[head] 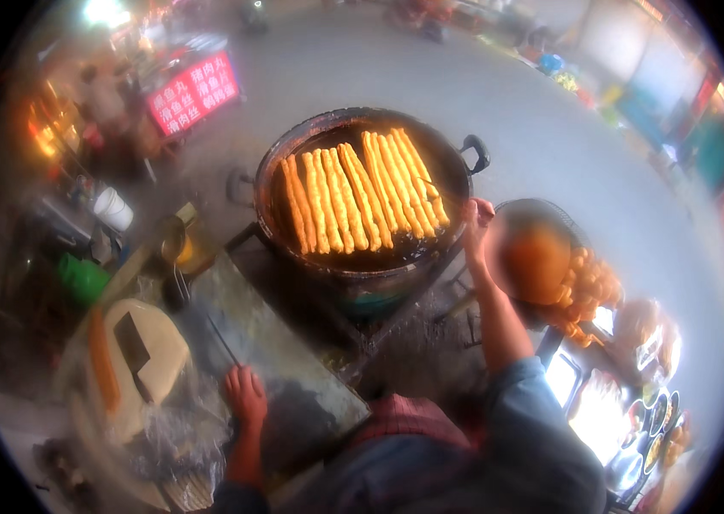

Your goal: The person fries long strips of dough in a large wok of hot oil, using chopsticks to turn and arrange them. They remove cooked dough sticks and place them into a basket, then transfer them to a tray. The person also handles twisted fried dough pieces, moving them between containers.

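Long golden fried dough sticks (362, 193) lie side by side in dark oil in a wide black wok (358, 273). At the wok's right rim, my right hand (478, 215) is closed around what looks like thin cooking sticks, whose dark line reaches over the rightmost dough. My left hand (246, 392) is low on the left, over a worn metal work surface (285, 347), closed on the near end of a thin dark rod (223, 339). Left of it, a pale slab of dough (169, 347) bears a dark flat blade-like piece (132, 339), with a long orange-brown piece (103, 363) beside it.
A wire basket (551, 205) and a heap of browned fried food (583, 283) stand right of my right arm. Farther right are bagged food and a tray of small bowls (657, 417). A ladle (173, 238) and crumpled clear plastic (175, 430) lie left. A lit sign stands beyond.
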`<state>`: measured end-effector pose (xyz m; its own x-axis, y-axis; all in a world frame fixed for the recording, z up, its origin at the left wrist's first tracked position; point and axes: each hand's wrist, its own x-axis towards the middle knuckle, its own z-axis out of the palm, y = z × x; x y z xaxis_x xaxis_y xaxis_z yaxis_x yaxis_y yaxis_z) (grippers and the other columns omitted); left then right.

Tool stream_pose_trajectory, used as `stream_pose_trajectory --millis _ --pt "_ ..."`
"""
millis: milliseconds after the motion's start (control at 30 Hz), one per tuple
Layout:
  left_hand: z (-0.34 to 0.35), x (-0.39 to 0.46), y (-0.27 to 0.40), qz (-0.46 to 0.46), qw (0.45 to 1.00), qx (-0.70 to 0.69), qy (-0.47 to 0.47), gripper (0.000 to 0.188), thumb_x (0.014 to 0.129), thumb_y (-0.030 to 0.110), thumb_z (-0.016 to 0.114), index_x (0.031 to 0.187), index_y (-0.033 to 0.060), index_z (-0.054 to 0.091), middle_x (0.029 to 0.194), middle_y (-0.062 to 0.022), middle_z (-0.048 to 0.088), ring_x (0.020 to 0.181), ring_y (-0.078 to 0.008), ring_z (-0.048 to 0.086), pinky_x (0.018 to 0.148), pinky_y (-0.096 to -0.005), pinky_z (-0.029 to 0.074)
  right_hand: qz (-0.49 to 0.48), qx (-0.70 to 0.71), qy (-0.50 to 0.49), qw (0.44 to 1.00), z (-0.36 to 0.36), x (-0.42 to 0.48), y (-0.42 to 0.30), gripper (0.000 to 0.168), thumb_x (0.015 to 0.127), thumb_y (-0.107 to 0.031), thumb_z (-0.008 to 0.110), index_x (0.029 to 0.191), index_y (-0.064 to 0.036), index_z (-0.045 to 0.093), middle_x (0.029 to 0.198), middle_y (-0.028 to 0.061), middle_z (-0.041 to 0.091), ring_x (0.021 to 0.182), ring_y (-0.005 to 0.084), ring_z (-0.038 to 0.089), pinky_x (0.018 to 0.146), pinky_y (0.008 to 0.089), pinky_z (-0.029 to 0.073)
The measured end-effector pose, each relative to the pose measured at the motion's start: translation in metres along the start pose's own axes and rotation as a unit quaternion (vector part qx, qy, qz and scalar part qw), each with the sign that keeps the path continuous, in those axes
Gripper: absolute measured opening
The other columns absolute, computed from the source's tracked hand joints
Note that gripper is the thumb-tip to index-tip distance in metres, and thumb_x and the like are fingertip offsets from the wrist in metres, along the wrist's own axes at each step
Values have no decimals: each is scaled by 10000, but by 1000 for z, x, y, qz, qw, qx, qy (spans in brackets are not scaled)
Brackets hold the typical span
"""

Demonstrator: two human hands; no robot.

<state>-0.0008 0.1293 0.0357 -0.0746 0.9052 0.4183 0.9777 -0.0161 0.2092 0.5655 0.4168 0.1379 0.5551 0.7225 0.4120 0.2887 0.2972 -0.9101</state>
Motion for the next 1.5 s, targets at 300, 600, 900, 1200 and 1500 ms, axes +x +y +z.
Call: stream_pose_trajectory --millis 300,600,900,1200,1500 --pt "1 0 -2 -2 1000 -9 -9 201 991 156 625 1175 73 634 1309 -205 602 1212 -443 555 1047 -550 458 -4 -103 -26 994 5 -6 -57 173 1075 -177 619 1062 -24 700 896 72 683 821 182 676 736 369 544" --pt "-4 3 2 4 1000 -4 -5 200 981 142 626 1170 77 631 1303 -197 601 1213 -436 556 1042 -546 457 -340 -233 -180 893 18 -11 -53 155 851 32 618 968 -67 640 932 164 628 819 434 652 725 533 536" --pt "-7 4 4 21 1000 -7 7 244 973 108 638 1210 58 610 1286 -199 606 1191 -448 558 1012 -565 441 -227 -208 -103 946 25 -2 -58 100 981 -27 618 1041 -1 694 922 175 716 816 370 720 749 420 560" --pt "1 3 -1 30 999 2 26 232 971 115 635 1196 61 611 1267 -193 613 1158 -443 560 997 -557 447 -8 -66 -41 997 33 15 -38 200 1013 -159 642 1092 -5 743 854 120 748 825 185 689 791 367 546" --pt "-4 4 2 17 1000 -9 11 233 974 123 637 1198 65 611 1262 -188 617 1157 -439 561 997 -562 445 -203 -178 -166 948 47 -14 -66 105 935 -24 627 1010 -43 698 971 216 677 893 461 678 756 486 541"
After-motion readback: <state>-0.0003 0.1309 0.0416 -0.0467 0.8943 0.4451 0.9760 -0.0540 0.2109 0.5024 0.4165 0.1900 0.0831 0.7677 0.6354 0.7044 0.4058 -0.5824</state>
